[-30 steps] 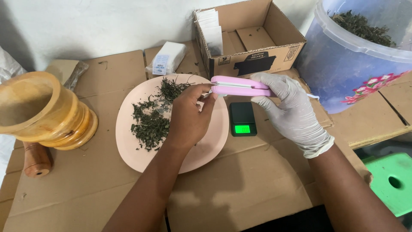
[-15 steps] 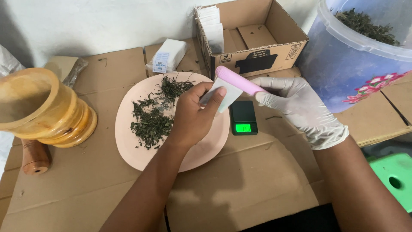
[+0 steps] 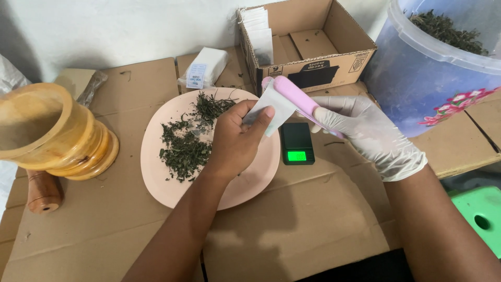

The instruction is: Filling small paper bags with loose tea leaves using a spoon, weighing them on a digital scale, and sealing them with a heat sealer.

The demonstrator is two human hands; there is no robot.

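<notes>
the white sachet (image 3: 272,108) half hid the pink sealer (image 3: 297,97). left hand (image 3: 237,141) fingers pinched the sachet. gloved right hand (image 3: 368,133) gripped the sealer.

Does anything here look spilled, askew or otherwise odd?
Little stands out. Only the right hand is gloved; the left hand is bare. Stray dried leaf bits lie scattered over the pink plate rather than in one heap, and a few specks sit on the cardboard by the small scale.
</notes>
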